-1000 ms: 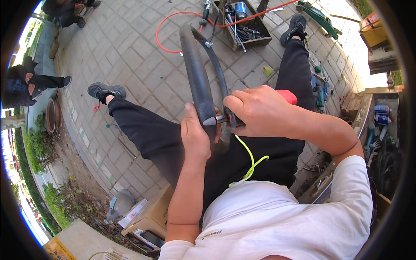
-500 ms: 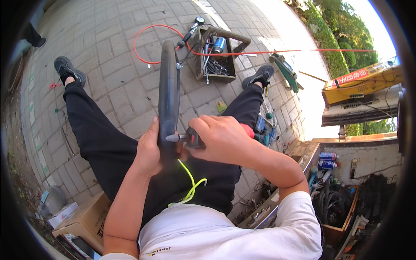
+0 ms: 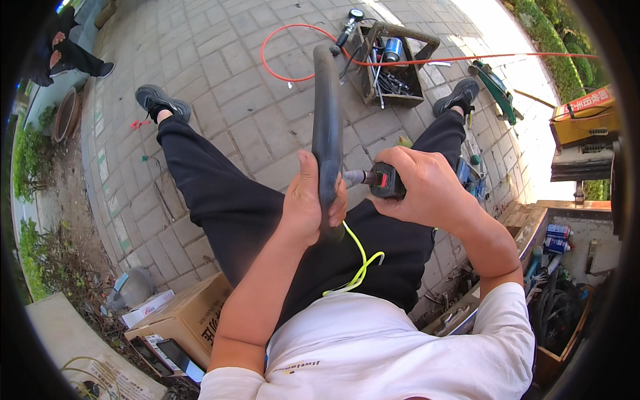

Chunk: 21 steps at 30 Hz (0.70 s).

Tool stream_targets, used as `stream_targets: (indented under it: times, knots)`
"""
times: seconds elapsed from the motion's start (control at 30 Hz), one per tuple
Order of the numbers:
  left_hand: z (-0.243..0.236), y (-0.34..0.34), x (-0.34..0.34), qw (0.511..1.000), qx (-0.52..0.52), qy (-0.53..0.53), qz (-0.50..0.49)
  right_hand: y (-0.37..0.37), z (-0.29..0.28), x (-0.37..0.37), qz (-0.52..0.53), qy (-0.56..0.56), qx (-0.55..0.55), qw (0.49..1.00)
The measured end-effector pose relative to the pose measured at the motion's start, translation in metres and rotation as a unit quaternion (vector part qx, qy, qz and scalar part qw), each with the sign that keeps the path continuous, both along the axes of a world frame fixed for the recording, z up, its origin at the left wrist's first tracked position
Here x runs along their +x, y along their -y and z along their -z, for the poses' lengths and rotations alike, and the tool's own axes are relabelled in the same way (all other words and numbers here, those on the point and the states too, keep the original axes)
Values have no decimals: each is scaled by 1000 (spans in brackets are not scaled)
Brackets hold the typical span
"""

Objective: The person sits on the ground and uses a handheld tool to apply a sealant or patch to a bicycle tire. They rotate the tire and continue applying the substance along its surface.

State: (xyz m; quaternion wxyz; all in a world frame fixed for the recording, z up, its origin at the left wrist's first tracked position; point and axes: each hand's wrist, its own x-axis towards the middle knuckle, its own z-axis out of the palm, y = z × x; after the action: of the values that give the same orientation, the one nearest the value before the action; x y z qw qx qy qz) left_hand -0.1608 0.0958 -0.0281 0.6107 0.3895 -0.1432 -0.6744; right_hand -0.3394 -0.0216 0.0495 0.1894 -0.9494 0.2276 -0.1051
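My left hand [image 3: 305, 208] is closed round the lower part of a black rubber inner tube [image 3: 327, 127], thumb on the left side and fingertips on the right. The tube stands upright in front of me, between my legs. In my right hand [image 3: 432, 189] is a black and red handheld power tool [image 3: 389, 181], its rear hidden by the hand. Its grey cone-shaped grinding bit [image 3: 351, 178] points left at the tube's right side, by my left fingertips; whether it touches the rubber I cannot tell. A neon yellow cord [image 3: 363, 263] hangs at my waist.
Ahead on the paving stands a metal toolbox [image 3: 369, 87] with tools and a blue can. A red air hose [image 3: 293, 27] loops beside it, near a round-gauge inflator [image 3: 355, 15]. Cardboard box [image 3: 180, 312] at lower left; crates at right. Another person [image 3: 77, 57] is at far left.
The whole view has swung left, so everything sits further right. The bit has drawn from the tube's front to its right side. My left fingertips now show on the tube's right side.
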Motion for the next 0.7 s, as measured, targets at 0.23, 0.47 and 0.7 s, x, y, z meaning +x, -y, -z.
stream_targets:
  times: [0.23,0.47,0.7]
  knots:
    - [-13,-5,-7,998,7,56,-16,-1,3,5,-29,9,-16,999]
    - [-18,-4,-10,993,29,104,-52,-8,6,5,-50,3,-4,999]
    - [-20,-6,-16,989,39,134,-47,-6,6,4,-34,14,-28,999]
